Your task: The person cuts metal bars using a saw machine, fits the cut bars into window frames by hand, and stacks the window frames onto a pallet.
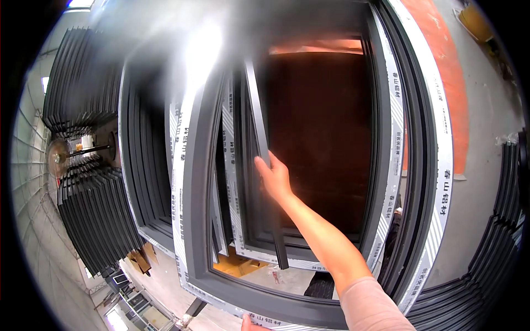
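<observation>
My right hand [274,175] is closed around a long, thin dark strip [258,118], a bar that looks like a glazing bead. The strip stands nearly upright, slightly tilted, inside the opening of a dark grey window frame [200,182]. White printed protective film [443,171] covers the frame's outer faces. At the lower edge of the picture, a small part of my left hand [247,323] touches the frame's bottom rail; most of its fingers are out of view. Behind the strip, a second filmed frame [395,138] surrounds a dark reddish-brown panel [320,138].
Stacks of dark frames [99,212] stand at the left, with more dark profiles [469,281] at the lower right. An orange sheet [450,71] lies on the grey floor [486,99] at the right. Glare and haze blur the upper middle.
</observation>
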`<action>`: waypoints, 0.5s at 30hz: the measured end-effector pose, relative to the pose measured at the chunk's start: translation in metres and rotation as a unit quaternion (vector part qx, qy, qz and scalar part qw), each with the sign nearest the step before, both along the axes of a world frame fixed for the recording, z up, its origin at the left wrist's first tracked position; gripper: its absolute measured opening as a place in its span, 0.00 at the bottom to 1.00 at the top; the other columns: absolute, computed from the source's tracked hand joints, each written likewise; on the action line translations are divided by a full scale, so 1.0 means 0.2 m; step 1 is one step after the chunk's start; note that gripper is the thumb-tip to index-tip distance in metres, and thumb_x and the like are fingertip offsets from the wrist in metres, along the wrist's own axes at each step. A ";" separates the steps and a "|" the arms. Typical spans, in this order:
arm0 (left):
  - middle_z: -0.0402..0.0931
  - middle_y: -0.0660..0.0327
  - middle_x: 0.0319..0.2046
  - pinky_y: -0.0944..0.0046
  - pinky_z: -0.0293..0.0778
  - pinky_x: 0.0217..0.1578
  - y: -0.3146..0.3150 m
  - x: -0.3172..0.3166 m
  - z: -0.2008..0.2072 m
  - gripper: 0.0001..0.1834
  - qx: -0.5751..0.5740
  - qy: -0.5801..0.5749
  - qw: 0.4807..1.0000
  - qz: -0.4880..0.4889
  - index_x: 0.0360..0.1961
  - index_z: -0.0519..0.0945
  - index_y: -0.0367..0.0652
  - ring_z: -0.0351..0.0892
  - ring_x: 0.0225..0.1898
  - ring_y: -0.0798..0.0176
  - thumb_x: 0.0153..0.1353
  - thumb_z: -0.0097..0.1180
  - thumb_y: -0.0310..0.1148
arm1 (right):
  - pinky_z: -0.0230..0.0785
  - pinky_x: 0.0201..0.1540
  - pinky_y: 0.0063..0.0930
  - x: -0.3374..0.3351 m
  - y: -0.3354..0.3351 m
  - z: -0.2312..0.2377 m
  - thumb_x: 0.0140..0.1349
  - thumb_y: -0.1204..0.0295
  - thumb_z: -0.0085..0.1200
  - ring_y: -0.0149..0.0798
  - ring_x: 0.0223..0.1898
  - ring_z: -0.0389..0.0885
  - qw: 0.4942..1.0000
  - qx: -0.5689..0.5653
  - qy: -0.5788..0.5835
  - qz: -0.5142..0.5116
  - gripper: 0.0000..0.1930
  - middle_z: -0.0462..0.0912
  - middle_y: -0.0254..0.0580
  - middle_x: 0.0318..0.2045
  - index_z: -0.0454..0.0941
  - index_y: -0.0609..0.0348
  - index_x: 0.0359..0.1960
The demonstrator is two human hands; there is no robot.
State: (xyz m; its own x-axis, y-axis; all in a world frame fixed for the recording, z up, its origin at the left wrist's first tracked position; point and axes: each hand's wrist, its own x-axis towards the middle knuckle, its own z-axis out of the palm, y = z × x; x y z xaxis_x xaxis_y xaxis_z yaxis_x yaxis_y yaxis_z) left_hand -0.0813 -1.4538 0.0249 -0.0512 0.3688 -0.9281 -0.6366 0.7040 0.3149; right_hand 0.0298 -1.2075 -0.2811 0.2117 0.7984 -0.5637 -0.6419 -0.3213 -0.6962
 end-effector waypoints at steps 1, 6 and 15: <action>0.71 0.57 0.57 0.53 0.62 0.62 0.03 0.05 0.01 0.23 -0.089 0.142 0.985 -0.025 0.60 0.67 0.44 0.68 0.60 0.55 0.72 0.40 0.47 | 0.68 0.17 0.24 0.00 0.01 -0.02 0.66 0.57 0.56 0.26 0.16 0.72 1.000 -0.004 0.008 0.006 0.31 0.77 0.35 0.21 0.66 0.65 0.64; 0.75 0.62 0.44 0.57 0.70 0.51 -0.22 -0.21 -0.09 0.17 -0.018 -0.009 0.995 0.097 0.49 0.73 0.49 0.73 0.49 0.61 0.72 0.41 0.48 | 0.68 0.18 0.24 -0.11 0.07 -0.10 0.67 0.56 0.55 0.27 0.17 0.73 1.000 0.000 0.008 0.030 0.30 0.77 0.35 0.22 0.67 0.66 0.63; 0.69 0.71 0.25 0.64 0.65 0.28 -0.49 -0.35 -0.24 0.15 -0.126 0.254 0.953 -0.104 0.32 0.72 0.56 0.67 0.28 0.69 0.73 0.43 0.49 | 0.69 0.53 0.45 -0.26 0.21 -0.27 0.67 0.51 0.49 0.61 0.52 0.76 0.954 0.015 -0.271 0.125 0.30 0.79 0.65 0.47 0.70 0.70 0.56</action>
State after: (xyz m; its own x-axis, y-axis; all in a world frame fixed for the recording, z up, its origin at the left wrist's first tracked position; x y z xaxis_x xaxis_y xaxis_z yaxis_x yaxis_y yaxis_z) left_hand -0.1513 -1.5508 -0.0239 -0.4667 0.1895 -0.8639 -0.2852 0.8923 0.3499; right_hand -0.0214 -1.1657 -0.3354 0.2663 0.8761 -0.4020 -0.0900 -0.3926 -0.9153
